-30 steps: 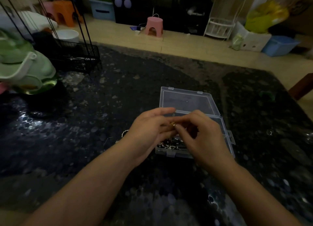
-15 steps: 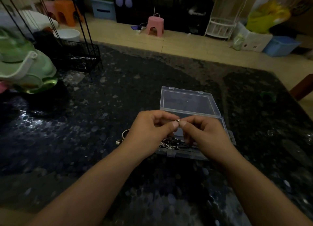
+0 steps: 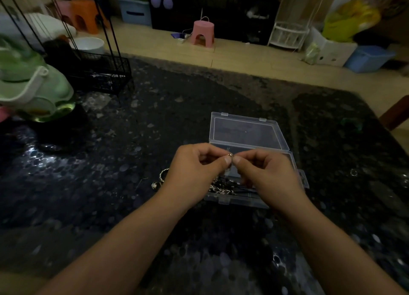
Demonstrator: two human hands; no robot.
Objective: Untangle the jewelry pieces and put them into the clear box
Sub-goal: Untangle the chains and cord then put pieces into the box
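Left of box (image 3: 247, 137): bracelet (image 3: 163, 174) | far-left: wire rack (image 3: 99, 77)

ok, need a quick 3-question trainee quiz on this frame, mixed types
1. True or false: the clear box has its lid shut.
2. Multiple choice: what do the left hand and right hand hold between them?
A. a small gold piece
B. the box lid
C. nothing
3. Fill in: loose jewelry lies on the table just to the ____ of the left hand.

Key:
1. False, the lid is folded open away from the person.
2. A, both hands pinch it above the box.
3. Left.
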